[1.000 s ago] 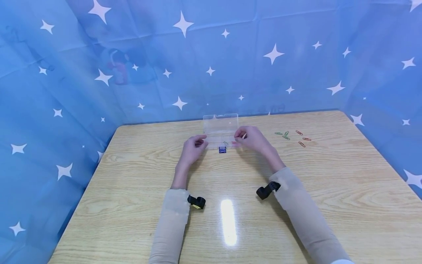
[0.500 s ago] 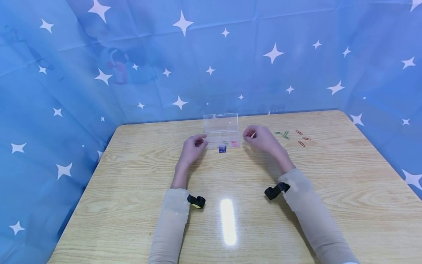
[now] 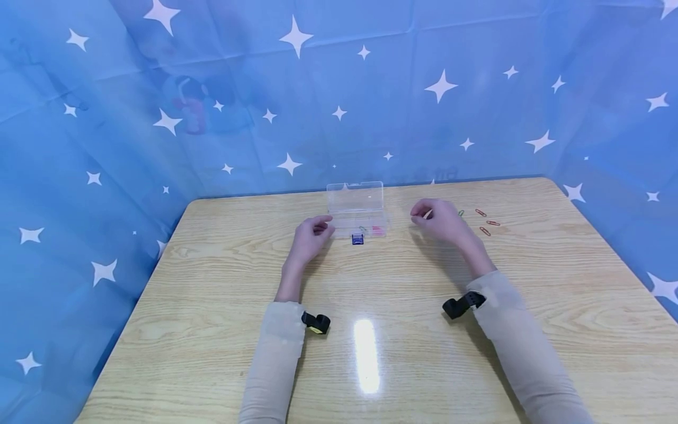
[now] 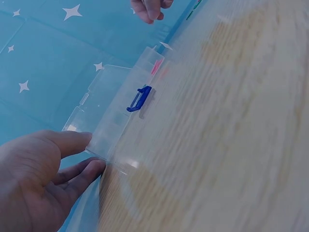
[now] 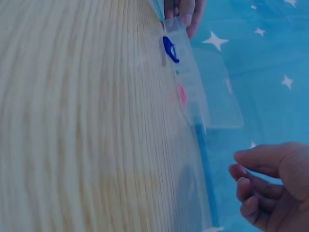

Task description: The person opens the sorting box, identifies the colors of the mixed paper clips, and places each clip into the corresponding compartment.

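A clear plastic box (image 3: 339, 224) with dividers lies near the back of the table, its transparent lid (image 3: 355, 197) raised behind it. A blue latch (image 4: 140, 99) sticks out at its front. Something pink (image 3: 378, 230) is in the right end, with a small green piece (image 3: 362, 228) near the middle. My left hand (image 3: 309, 238) holds the box's left end between thumb and fingers. To the right of the box, my right hand (image 3: 438, 219) hovers with loosely bent fingers; in the right wrist view nothing shows between its thumb and index finger.
Red paper clips (image 3: 493, 223) lie on the wooden table (image 3: 222, 353) to the right. A green paper clip (image 3: 461, 213) peeks out behind my right hand, which covers others. A blue star-patterned cloth (image 3: 318, 88) hangs behind the table's back edge.
My right hand has moved from the box's right end rightward toward the paper clips, uncovering the pink piece and now hiding some green clips. My left hand and the box have stayed put.
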A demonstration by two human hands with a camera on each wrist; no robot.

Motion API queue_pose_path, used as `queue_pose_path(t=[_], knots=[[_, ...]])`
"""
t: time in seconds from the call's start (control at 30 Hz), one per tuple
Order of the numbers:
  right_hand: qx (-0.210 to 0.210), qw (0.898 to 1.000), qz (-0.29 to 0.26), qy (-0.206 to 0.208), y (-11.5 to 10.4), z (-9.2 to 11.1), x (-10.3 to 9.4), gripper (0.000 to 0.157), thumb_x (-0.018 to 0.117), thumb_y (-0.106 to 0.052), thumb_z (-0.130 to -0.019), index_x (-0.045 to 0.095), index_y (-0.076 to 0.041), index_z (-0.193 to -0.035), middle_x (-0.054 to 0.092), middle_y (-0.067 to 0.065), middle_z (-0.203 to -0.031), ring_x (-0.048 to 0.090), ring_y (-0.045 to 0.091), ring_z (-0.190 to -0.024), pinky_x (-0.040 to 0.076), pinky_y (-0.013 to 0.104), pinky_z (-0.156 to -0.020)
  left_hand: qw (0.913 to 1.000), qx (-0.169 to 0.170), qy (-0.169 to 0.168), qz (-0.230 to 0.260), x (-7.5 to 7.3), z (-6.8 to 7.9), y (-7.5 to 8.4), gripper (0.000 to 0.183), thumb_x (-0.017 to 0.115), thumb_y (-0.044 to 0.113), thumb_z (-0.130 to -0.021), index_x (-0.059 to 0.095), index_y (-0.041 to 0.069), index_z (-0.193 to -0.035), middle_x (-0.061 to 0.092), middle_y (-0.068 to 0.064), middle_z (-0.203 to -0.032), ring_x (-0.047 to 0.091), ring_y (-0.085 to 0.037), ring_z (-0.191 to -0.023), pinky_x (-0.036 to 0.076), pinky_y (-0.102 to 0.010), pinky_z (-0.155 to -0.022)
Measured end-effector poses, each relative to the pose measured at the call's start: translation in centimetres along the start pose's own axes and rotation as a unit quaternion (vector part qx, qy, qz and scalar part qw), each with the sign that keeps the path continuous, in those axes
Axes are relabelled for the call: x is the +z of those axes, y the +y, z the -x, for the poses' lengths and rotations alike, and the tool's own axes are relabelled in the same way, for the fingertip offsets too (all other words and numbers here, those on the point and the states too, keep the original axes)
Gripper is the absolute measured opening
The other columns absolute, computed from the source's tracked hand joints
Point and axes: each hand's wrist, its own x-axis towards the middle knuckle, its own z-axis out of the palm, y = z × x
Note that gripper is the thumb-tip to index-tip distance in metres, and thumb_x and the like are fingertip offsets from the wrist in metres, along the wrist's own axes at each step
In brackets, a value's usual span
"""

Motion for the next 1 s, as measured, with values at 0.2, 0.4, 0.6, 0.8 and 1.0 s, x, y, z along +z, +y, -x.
queue_pose_path(t=[0.2,0.4,0.6,0.8,1.0], knots=[[0.006,1.0,0.01,0.002,1.3,0.6,-0.9,0.023,0.061,-0.015,-0.102,0.067,0.001,-0.116,0.066,0.018,-0.109,0.061,0.031,-0.096,0.053,0.041,-0.077,1.0,0.0,0.001,-0.001,0.0,-0.1,-0.1,0.034,0.064,0.012,-0.101,0.064,-0.002,-0.132,0.064,-0.017,-0.116,0.062,-0.028,-0.108,0.053,-0.037,-0.096],[0.01,1.0,0.019,0.004,2.5,1.0,-1.9,0.024,0.059,-0.015,-0.102,0.066,0.002,-0.117,0.066,0.019,-0.112,0.061,0.034,-0.1,0.053,0.045,-0.08,1.0,-0.005,-0.001,-0.001,0.0,-0.1,0.0,0.034,0.063,0.013,-0.101,0.064,-0.001,-0.132,0.064,-0.017,-0.116,0.062,-0.028,-0.109,0.053,-0.037,-0.096],[0.019,0.999,0.026,0.009,3.6,1.4,-2.9,0.024,0.059,-0.015,-0.102,0.065,0.002,-0.118,0.066,0.021,-0.112,0.062,0.035,-0.098,0.053,0.046,-0.079,1.0,-0.006,-0.001,-0.002,-0.1,-0.1,0.0,0.035,0.064,0.012,-0.101,0.064,-0.001,-0.133,0.064,-0.017,-0.116,0.062,-0.028,-0.109,0.053,-0.037,-0.097],[0.022,0.999,0.031,0.007,4.8,1.9,-4.0,0.023,0.06,-0.013,-0.101,0.065,0.004,-0.117,0.065,0.023,-0.11,0.062,0.035,-0.096,0.054,0.042,-0.077,1.0,-0.006,0.001,-0.003,0.0,0.0,-0.1,0.035,0.064,0.012,-0.101,0.063,-0.001,-0.133,0.064,-0.017,-0.116,0.062,-0.028,-0.109,0.052,-0.037,-0.098],[0.03,0.998,0.051,0.016,6.0,2.2,-4.6,0.023,0.06,-0.013,-0.101,0.065,0.004,-0.115,0.066,0.023,-0.107,0.063,0.035,-0.092,0.053,0.039,-0.071,0.9999,-0.01,0.001,0.0,0.1,0.0,-0.1,0.034,0.063,0.011,-0.101,0.063,-0.001,-0.133,0.064,-0.018,-0.116,0.062,-0.028,-0.11,0.052,-0.037,-0.098]])
